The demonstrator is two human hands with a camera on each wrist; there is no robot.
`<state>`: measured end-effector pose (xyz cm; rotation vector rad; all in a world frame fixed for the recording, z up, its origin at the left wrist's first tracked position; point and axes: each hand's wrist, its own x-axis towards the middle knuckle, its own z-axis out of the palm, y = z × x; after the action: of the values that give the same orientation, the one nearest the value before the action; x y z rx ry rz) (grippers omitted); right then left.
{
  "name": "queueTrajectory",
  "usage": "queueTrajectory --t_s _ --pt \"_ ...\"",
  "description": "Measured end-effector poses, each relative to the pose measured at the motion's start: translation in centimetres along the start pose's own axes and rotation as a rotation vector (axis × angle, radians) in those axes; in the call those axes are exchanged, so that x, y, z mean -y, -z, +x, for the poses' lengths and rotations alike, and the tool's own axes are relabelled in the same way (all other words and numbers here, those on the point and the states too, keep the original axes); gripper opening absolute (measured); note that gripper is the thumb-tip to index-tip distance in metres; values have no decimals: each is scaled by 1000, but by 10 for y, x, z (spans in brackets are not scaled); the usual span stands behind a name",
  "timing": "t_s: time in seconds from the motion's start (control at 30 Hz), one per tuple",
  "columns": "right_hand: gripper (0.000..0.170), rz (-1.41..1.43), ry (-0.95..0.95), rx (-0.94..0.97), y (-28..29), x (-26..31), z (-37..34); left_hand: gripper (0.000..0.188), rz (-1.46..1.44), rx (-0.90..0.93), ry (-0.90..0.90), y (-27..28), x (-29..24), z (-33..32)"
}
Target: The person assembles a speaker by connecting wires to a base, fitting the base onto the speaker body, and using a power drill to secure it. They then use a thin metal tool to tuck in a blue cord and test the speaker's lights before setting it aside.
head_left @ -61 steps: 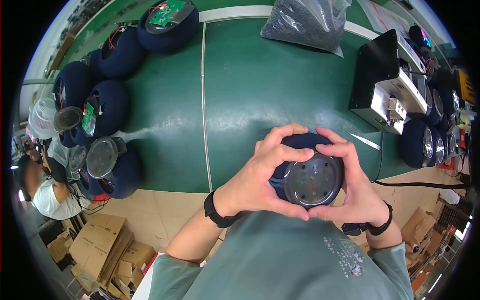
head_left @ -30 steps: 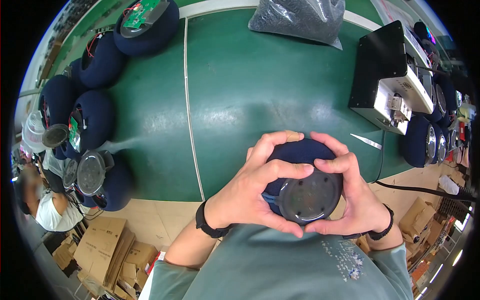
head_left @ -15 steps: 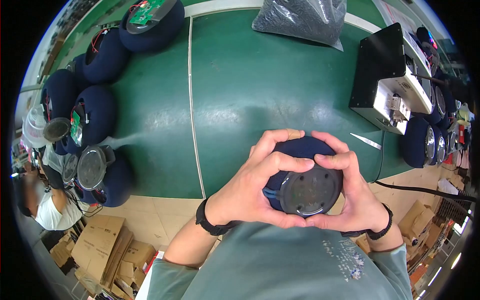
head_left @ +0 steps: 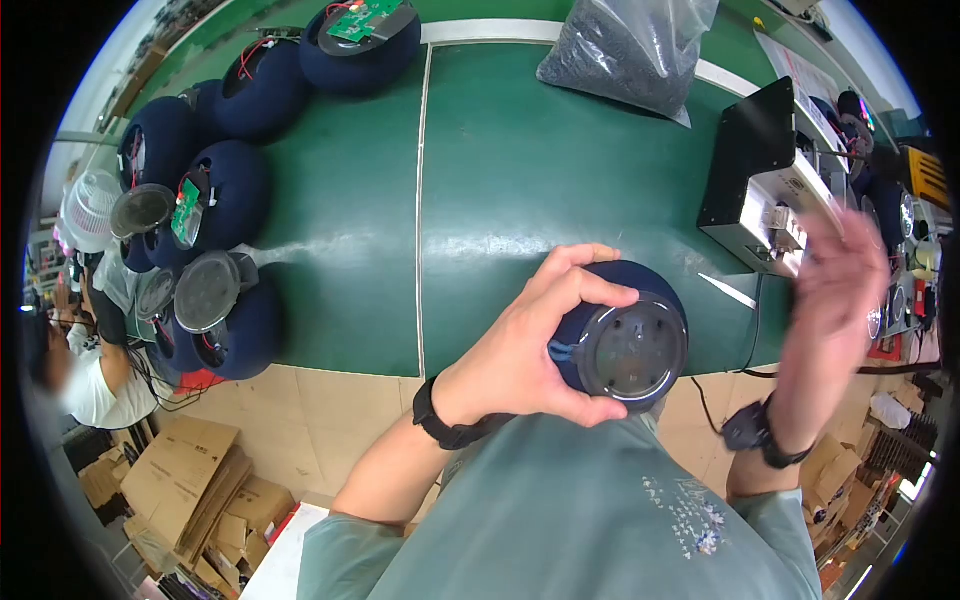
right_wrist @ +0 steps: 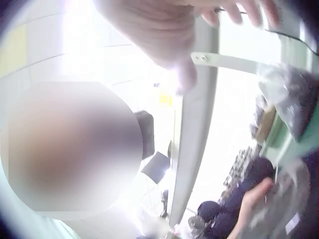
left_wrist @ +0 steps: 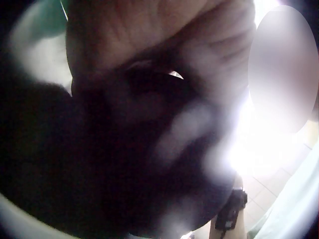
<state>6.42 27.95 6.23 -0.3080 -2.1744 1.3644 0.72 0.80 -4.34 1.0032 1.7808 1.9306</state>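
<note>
My left hand (head_left: 530,345) grips a round, navy fabric-covered housing (head_left: 655,274), thumb below and fingers above. A clear round cover (head_left: 634,350) with several dark dots round its edge faces up on the housing, and a blue strap shows at its left. In the left wrist view the dark housing (left_wrist: 149,149) fills the middle, under the palm. My right hand (head_left: 845,280), blurred, is off the housing, out to the right beside the black and silver machine (head_left: 755,165). Its fingers (right_wrist: 232,12) spread loosely in the right wrist view, holding nothing.
Several similar navy housings (head_left: 340,62), some with green circuit boards and red wires, stand along the left. A bag of dark granules (head_left: 630,55) lies at the back. White tweezers (head_left: 728,290) lie near the machine. A black cable crosses the table's front right edge.
My right hand has let go of the housing and moved right toward the machine. The left hand still holds the housing. The head view has shifted slightly.
</note>
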Motion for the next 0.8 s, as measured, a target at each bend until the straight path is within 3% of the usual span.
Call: queueTrajectory --t_s 0.03,0.07,0.1,0.17,0.23,0.27,0.33,0.37,0.43,0.47,0.57,0.67,0.73,0.77,0.8 --pt "73 19 165 -194 10 -2 22 98 10 -6 28 -1 -1 2" --pt "60 41 204 -371 13 3 48 95 17 -7 53 -3 -3 5" --pt "51 -55 233 -387 15 19 75 95 13 12 39 -4 -2 7" --pt "39 -56 480 -368 28 23 126 95 24 -13 30 -6 3 10" --pt "38 302 229 -285 50 37 164 95 1 -28 0 -7 8 10" --pt "38 278 243 -311 73 33 173 96 7 -24 8 -7 8 9" --pt "41 637 295 535 124 23 184 96 11 -26 27 -6 8 8" --pt "47 459 203 -17 66 65 124 96 0 -15 12 -6 8 8" --pt "68 562 397 310 84 52 93 96 -7 -29 22 -7 10 7" --pt "68 552 398 312 83 44 82 96 -19 -28 28 -8 9 8" --pt "101 295 342 -2 53 26 70 96 -2 -21 28 -8 11 10" --pt "87 290 409 25 51 -9 83 96 -5 -33 34 -9 12 9" --pt "59 482 429 65 45 -17 84 96 1 -34 37 -9 12 9" --pt "59 481 426 66 44 -18 85 96 9 -34 40 -9 12 9" --pt "47 474 416 62 43 -20 85 96 8 -34 43 -9 12 9"
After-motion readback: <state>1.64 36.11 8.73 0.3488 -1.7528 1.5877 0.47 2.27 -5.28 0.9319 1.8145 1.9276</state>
